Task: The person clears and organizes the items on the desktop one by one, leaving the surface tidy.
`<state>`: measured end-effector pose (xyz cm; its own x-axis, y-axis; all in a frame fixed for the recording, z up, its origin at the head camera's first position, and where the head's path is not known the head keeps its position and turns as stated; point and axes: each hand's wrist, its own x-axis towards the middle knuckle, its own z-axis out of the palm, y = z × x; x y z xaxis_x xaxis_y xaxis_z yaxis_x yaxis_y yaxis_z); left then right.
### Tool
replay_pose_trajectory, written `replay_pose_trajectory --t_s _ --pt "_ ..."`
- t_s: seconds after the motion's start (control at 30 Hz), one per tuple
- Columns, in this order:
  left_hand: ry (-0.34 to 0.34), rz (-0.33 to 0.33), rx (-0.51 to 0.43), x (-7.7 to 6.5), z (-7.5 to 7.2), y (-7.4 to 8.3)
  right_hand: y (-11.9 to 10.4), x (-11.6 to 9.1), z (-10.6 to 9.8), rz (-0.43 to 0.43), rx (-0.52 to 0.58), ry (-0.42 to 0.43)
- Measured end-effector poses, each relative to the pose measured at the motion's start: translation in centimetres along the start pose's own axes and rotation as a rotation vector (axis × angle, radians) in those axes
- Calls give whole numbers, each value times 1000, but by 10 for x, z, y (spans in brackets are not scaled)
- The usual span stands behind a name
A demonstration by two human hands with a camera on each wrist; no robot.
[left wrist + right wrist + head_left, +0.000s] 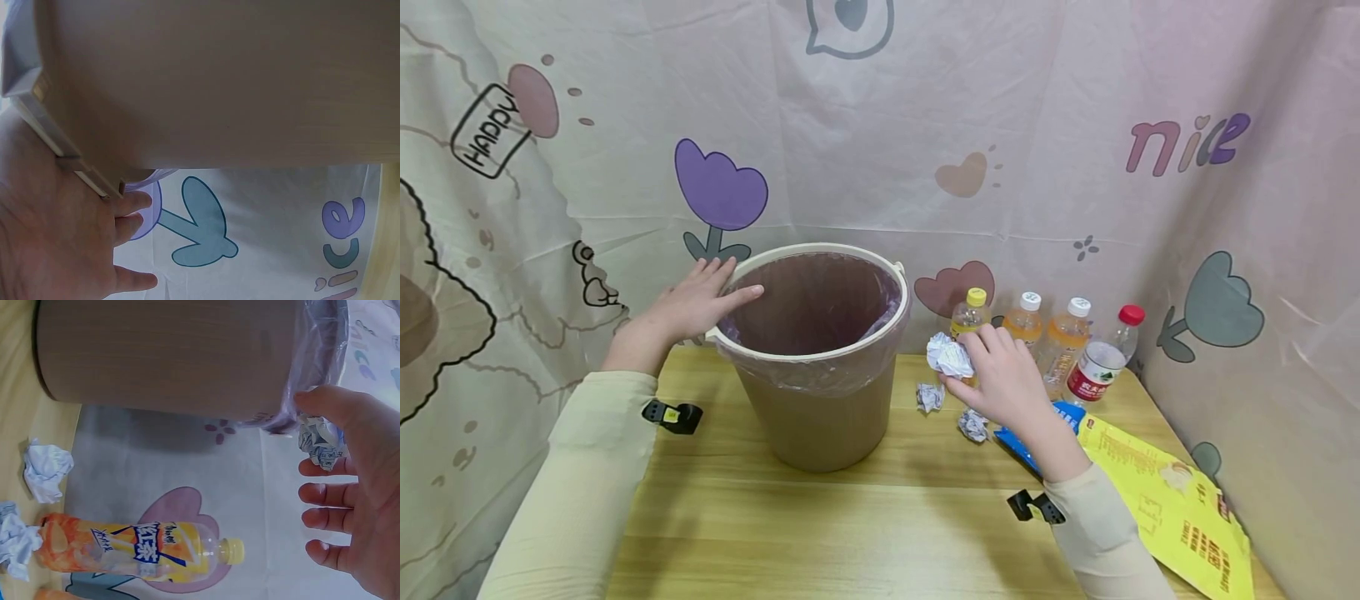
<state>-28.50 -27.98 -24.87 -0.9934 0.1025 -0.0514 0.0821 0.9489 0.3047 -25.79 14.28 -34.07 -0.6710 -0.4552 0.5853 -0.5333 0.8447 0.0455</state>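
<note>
Hands apart: R hand [1000,379] pinches crumpled paper ball [949,357] btwn thumb & index, above table [850,537], R of bin [820,421]; L hand [691,307], fingers straight, rests on bin's rim [808,357]. Ball prob. v. light, soft, crushable, non-slip; gentle pinch at sides shd do. Roundish, no clear long axis/direction.

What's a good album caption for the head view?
Left hand resting on a lined bin, right hand holding a crumpled paper ball.

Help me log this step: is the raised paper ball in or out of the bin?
Out. In the head view, the right grip holds the paper ball beside the bin, with cloth showing between them.
</note>
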Motion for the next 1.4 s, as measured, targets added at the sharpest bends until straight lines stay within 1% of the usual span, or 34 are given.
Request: replay_pose_trajectory --t_s 0.4,0.63,0.7,0.93,1.27,1.4 --pt "-4 5 -8 0 0 -1 3 17 -11 -24 9 54" --pt "-5 5 -13 -1 -1 0 1 30 -18 -60 3 113" --pt "-5 5 -13 -1 -1 0 0 34 -20 -68 6 119" --pt "-4 4 -12 0 0 -1 -3 49 -29 -91 15 133" --pt "-1 7 -16 0 0 0 -13 72 -38 -134 2 185" --pt "0 9 -19 0 0 0 -17 81 -40 -144 11 177"
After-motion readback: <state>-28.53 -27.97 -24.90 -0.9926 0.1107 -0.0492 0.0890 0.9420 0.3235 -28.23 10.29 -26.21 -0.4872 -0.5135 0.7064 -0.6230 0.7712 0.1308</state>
